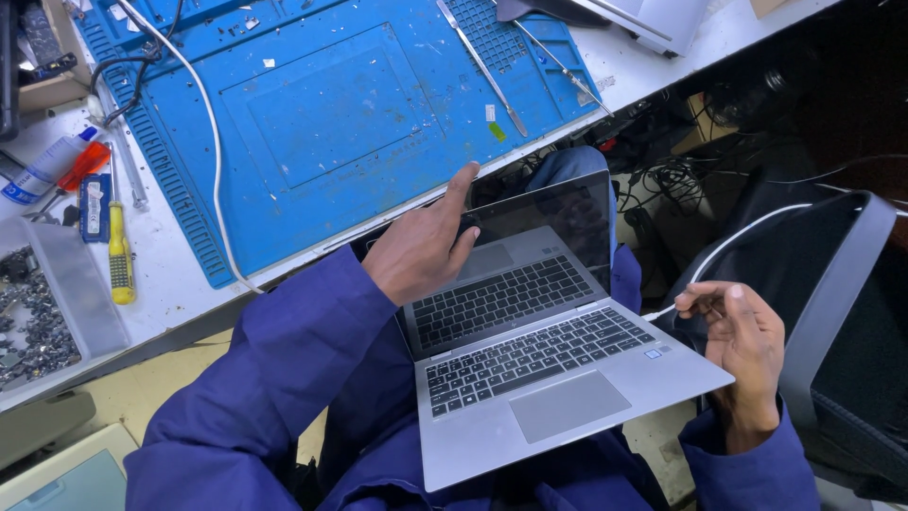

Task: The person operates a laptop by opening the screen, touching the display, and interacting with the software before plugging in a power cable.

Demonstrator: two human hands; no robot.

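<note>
Pinching white cable (757, 227) — right hand (742, 336) | left hand (426, 248) open on laptop (558, 378) lid

white bench (180, 293), blue mat (331, 114), yellow screwdriver (119, 255), tweezers (482, 66)

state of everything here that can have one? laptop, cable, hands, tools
laptop: open on the lap, screen dark
white cable: plug end pinched beside the laptop's right edge, not plugged in
right hand: shut on the cable
left hand: open, touching the screen's edge
tweezers: lying on the blue mat
yellow screwdriver: lying on the bench
</note>
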